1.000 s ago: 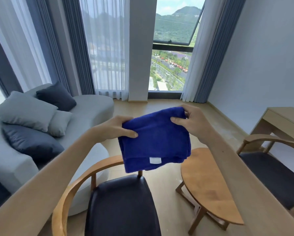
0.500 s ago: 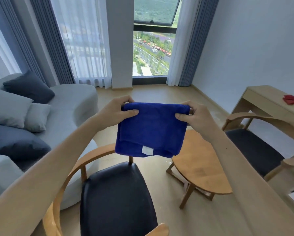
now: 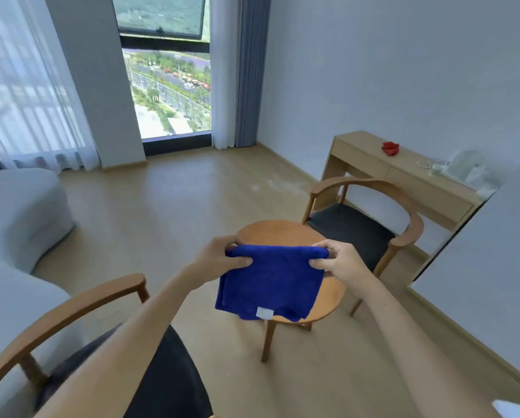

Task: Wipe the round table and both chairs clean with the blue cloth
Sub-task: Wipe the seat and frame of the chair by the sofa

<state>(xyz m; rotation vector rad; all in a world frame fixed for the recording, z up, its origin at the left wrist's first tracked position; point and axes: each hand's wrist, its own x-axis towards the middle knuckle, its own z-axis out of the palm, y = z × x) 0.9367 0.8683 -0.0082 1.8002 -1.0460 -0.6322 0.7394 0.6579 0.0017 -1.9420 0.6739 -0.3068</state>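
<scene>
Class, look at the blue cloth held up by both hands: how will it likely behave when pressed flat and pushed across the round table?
The blue cloth is probably floppy: it hangs in folds below the left hand and right hand. It looks light, since pinching fingers alone carry it. On the smooth round table it would likely slide, perhaps bunching.
</scene>
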